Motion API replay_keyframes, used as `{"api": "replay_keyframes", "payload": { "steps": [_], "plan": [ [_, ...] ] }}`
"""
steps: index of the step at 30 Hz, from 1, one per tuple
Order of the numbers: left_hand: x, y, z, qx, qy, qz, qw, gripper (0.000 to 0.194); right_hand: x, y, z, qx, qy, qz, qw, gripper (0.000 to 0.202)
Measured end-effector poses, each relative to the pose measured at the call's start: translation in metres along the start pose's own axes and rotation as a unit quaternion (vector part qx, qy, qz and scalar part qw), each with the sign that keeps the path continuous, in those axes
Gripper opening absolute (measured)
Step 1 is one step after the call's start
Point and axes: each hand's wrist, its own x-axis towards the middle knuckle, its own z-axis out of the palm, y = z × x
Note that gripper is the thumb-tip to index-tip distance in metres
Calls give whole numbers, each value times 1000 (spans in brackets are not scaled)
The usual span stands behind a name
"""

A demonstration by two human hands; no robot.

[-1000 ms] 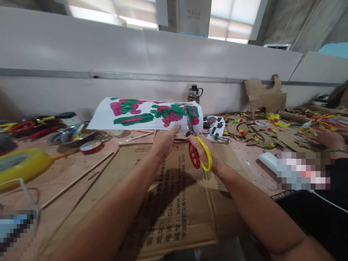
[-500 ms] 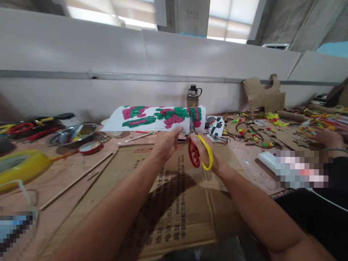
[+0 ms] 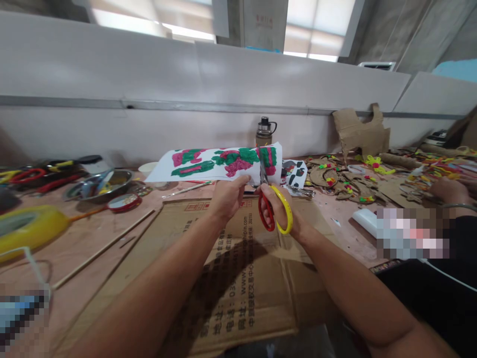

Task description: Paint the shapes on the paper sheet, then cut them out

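Observation:
My left hand pinches the near edge of a white paper sheet painted with green and magenta shapes. The sheet is raised above a flattened cardboard box, and its left end curves down. In my right hand are scissors with one red and one yellow handle loop. Their blades point away from me and meet the paper near its right end, close to the painted patches. How far the cut reaches, I cannot tell.
Behind the paper stands a drink bottle. To the left are a metal bowl, a yellow tape roll and a thin stick. Cardboard and rope crafts lie at right, near another person's hand.
The left end of the paper has shifted slightly right and dipped a little. Both hands and the scissors stay in nearly the same place.

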Motion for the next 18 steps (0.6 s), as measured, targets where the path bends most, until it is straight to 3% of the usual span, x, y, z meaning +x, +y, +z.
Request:
{"api": "replay_keyframes", "payload": {
  "steps": [18],
  "plan": [
    [-2, 2, 3, -6, 6, -14, 1000, 20, 2, 6, 0, 17, 18, 4, 1000, 55]
  ]
}}
